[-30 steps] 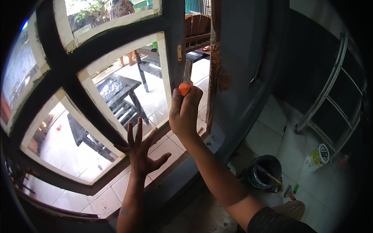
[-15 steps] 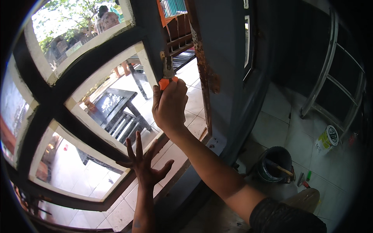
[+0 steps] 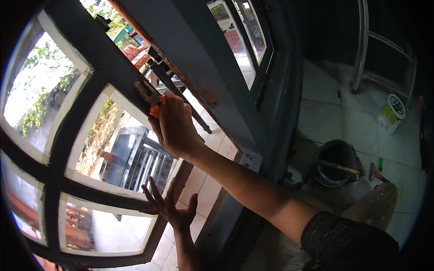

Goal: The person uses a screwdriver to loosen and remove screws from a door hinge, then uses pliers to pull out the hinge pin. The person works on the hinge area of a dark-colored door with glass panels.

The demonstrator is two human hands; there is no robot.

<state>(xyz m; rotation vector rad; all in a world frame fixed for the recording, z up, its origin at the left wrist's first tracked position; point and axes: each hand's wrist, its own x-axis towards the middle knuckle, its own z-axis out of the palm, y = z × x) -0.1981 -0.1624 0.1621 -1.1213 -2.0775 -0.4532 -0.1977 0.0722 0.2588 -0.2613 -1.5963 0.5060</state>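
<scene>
My right hand is closed around an orange-handled tool whose tip meets a rusty metal hinge on the dark window frame. My left hand is lower down, fingers spread, pressed flat against the bottom rail of the glazed window sash. Only the orange end of the tool shows; the rest is hidden in my fist.
A black bucket with a stick in it stands on the tiled floor at the right. A white paint can sits further right, near a metal frame. Small tools lie beside the bucket. Outdoor furniture shows through the glass.
The view has swung; my right hand stays on the orange tool at the hinge, and my left hand stays spread on the sash's lower rail.
</scene>
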